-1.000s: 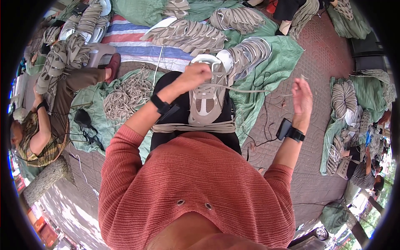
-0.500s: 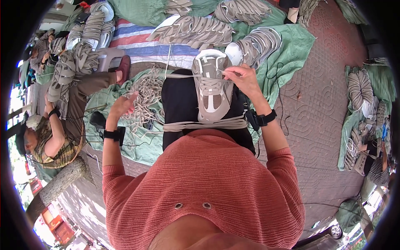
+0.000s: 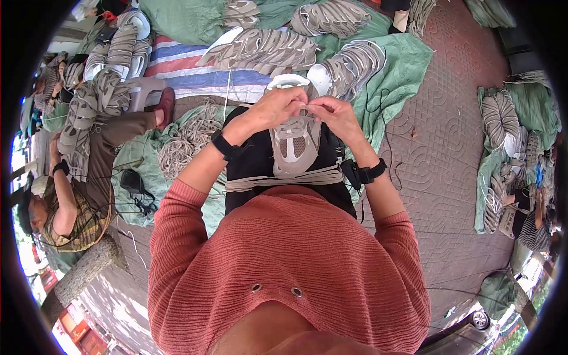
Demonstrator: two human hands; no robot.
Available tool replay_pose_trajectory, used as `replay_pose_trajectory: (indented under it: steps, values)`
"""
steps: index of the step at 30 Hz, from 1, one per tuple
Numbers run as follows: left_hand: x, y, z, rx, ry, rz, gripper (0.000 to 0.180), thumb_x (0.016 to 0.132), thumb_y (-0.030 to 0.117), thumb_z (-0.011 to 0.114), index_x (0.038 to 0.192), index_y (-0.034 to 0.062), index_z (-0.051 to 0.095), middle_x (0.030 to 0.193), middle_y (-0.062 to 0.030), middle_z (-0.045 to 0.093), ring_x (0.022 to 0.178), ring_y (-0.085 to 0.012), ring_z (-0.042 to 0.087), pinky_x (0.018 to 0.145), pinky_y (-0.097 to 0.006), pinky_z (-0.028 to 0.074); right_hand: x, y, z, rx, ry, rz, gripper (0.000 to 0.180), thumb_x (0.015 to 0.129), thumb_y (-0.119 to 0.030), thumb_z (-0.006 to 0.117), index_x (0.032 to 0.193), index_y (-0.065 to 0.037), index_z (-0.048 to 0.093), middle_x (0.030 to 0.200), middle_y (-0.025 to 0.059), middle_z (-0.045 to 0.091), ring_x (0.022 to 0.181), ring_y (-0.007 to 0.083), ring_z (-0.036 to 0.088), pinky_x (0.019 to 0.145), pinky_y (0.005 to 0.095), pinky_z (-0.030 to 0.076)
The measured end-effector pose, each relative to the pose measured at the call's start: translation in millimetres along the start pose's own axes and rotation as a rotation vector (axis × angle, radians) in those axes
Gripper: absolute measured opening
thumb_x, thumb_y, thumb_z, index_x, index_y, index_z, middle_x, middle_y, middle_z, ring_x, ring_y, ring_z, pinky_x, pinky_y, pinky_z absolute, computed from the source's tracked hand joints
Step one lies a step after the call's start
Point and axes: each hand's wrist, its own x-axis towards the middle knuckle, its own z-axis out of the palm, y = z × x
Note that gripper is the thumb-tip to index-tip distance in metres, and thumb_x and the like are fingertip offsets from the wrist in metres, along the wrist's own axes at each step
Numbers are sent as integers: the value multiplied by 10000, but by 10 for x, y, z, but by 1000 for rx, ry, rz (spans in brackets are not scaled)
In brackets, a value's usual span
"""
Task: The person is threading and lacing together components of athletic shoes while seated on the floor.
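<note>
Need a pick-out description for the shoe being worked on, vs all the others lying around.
Start at the person's black-trousered lap, low centre of the head view. The grey-beige shoe lies there, toe pointing away, with the left hand and right hand meeting over its laces. It is the only single shoe off the ground; the other shoes lie in rows on tarps.

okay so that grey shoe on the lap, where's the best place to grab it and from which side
Probably the heel end of the grey shoe, coming from the person's own side. It lies sole-down along the lap, toe pointing away, and both the left hand and right hand crowd the laces near the toe. The heel is bare and narrow enough for a grip across its sides.
</note>
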Motion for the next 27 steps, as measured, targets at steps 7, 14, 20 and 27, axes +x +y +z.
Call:
replay_pose_trajectory:
  steps: [7,14,20,27]
  values:
    - [-12,-115,80,-257,143,24,67,890,35,532,952,23,511,697,19,515,628,-74,467,588,-217,387,53,0,122,-52,-16,-132,158,855,-145,628,949,-22,656,727,13,633,660,66,576,605,222,459]
    - [-22,-157,60,-259,271,-28,79,861,75,587,886,46,518,708,-17,546,648,-139,526,596,-258,410,66,2,35,-79,-113,-44,100,878,-111,591,902,-23,632,702,-31,573,620,39,481,560,202,398]
    - [-58,-206,121,531,332,165,104,722,113,683,791,91,609,824,-48,562,859,-237,512,751,-360,355,14,205,25,-215,-15,-36,121,862,-122,608,879,-2,611,695,-29,559,629,33,457,560,216,400]
    - [6,-234,153,549,261,214,104,670,118,707,746,113,636,830,-24,538,905,-213,477,780,-358,291,0,215,37,-152,-93,51,141,874,-153,564,835,-18,578,696,-38,511,645,52,437,576,218,367]
